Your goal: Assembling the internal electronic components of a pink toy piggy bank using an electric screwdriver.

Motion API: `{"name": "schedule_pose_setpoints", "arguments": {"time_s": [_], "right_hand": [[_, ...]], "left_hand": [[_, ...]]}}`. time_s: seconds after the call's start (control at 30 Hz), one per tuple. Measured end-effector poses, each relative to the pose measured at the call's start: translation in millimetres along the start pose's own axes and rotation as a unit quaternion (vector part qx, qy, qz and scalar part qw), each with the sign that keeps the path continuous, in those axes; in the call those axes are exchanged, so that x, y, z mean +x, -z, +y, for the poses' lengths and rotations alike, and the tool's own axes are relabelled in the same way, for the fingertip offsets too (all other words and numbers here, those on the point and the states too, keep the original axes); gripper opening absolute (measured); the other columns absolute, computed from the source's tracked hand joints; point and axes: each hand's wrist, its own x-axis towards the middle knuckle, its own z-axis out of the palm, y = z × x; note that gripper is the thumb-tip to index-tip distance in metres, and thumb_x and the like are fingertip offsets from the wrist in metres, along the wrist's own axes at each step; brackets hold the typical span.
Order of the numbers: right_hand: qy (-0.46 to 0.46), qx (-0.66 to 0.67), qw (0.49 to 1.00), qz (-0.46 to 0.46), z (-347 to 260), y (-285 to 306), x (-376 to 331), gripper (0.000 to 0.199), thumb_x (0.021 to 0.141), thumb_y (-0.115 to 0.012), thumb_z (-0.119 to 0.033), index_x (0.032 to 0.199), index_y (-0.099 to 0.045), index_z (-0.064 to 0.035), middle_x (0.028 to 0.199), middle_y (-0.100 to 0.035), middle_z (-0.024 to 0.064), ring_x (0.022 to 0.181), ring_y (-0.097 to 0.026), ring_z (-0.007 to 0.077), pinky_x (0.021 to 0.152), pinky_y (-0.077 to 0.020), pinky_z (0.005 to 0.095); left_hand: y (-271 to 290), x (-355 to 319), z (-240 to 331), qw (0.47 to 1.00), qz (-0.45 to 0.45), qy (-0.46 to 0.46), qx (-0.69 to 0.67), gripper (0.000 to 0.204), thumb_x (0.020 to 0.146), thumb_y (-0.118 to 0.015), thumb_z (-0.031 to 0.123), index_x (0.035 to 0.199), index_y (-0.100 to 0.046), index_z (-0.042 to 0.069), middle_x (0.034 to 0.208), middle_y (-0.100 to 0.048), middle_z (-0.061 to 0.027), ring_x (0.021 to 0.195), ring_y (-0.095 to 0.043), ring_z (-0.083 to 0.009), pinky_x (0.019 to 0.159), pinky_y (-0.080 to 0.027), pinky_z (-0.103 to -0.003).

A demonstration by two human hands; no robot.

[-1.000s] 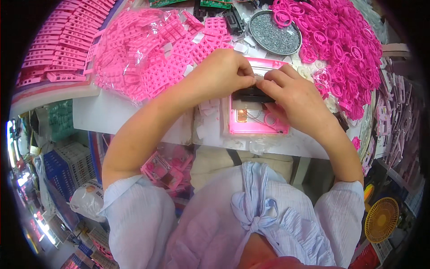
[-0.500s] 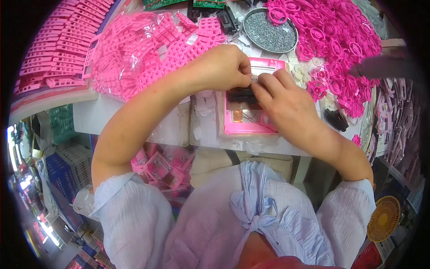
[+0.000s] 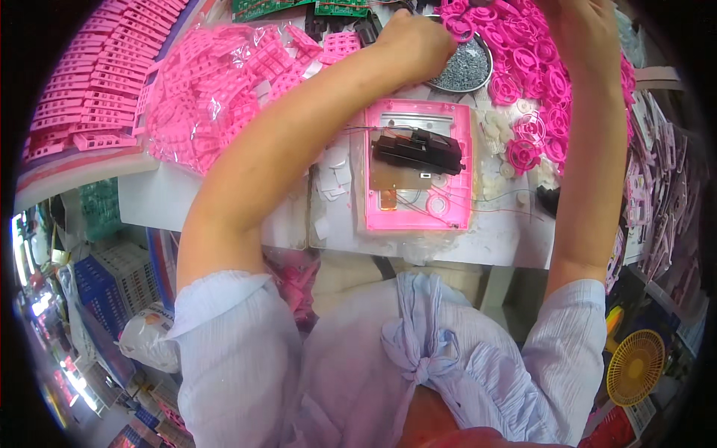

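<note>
My left hand (image 3: 417, 46) is over the round metal dish (image 3: 490, 73) of small silvery screws (image 3: 464, 72). Its fingers are curled down at the near-left side, and their tips are hidden, as is anything they pinch. At the upper right, my right hand (image 3: 586, 30) reaches past the pink rings, its fingers partly cut off by the picture's edge. Between my forearms a pink plastic casing (image 3: 414, 221) lies face down on the table. Across its inside sits a black, box-like plastic part (image 3: 422, 151), slightly tilted. Thin wires and a brownish board (image 3: 396, 178) show around it.
A bag of pink grid-like frames (image 3: 213, 97) lies left, with rows of pink frames (image 3: 97, 75) beyond. Pink rings (image 3: 523, 67) are heaped right of the dish. Green circuit boards (image 3: 340, 7) lie at the back. White paper pieces (image 3: 334, 175) flank the casing.
Both hands have left the casing, uncovering the black part. My left hand moved up and right to the screw dish; my right hand swung far up and right. A dark tool at right is no longer visible.
</note>
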Motion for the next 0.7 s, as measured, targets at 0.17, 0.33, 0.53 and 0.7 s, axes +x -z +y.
{"name": "schedule_pose_setpoints", "arguments": {"time_s": [0.17,0.33,0.53,0.7], "right_hand": [[-0.039,-0.003,0.996,-0.076,-19,8,-4,0.047,0.090,-0.072,-0.024,0.129,-0.056,-0.0040,0.106,-0.069,0.0096,0.096,-0.066,0.0171,0.083,-0.0530,0.0344],[-0.118,-0.029,0.983,0.139,-15,21,-35,0.020,0.099,-0.058,-0.016,0.113,-0.067,-0.0052,0.079,-0.056,0.0009,0.072,-0.058,0.0171,0.074,-0.0510,0.0347],[-0.032,0.254,0.964,-0.077,-52,-5,-113,0.042,0.097,-0.054,-0.023,0.132,-0.050,-0.0008,0.068,-0.050,0.0024,0.061,-0.048,0.0151,0.063,-0.0440,0.0331],[0.044,0.194,0.949,-0.245,-52,-15,-109,0.049,0.099,-0.054,-0.030,0.142,-0.042,-0.0099,0.065,-0.050,-0.0047,0.058,-0.047,0.0113,0.061,-0.0421,0.0321]], "left_hand": [[-6,-7,-3,0.991,0.125,-0.047,0.008,0.022,0.084,-0.062,0.026,0.076,-0.074,0.009,0.078,-0.072,-0.0148,0.075,-0.070,-0.0335,0.075,-0.048,-0.051],[27,-23,9,0.994,0.099,-0.054,-0.011,0.019,0.083,-0.064,0.027,0.078,-0.074,0.012,0.082,-0.073,-0.0141,0.080,-0.071,-0.0331,0.078,-0.048,-0.053],[50,-138,67,0.953,0.221,-0.102,-0.179,0.007,0.083,-0.075,0.015,0.087,-0.071,0.011,0.087,-0.070,0.0004,0.081,-0.062,-0.0184,0.088,-0.035,-0.043],[35,-169,76,0.928,0.208,-0.022,-0.308,0.008,0.081,-0.076,0.011,0.089,-0.073,0.011,0.083,-0.071,0.0012,0.078,-0.061,-0.0172,0.083,-0.034,-0.038]]}}
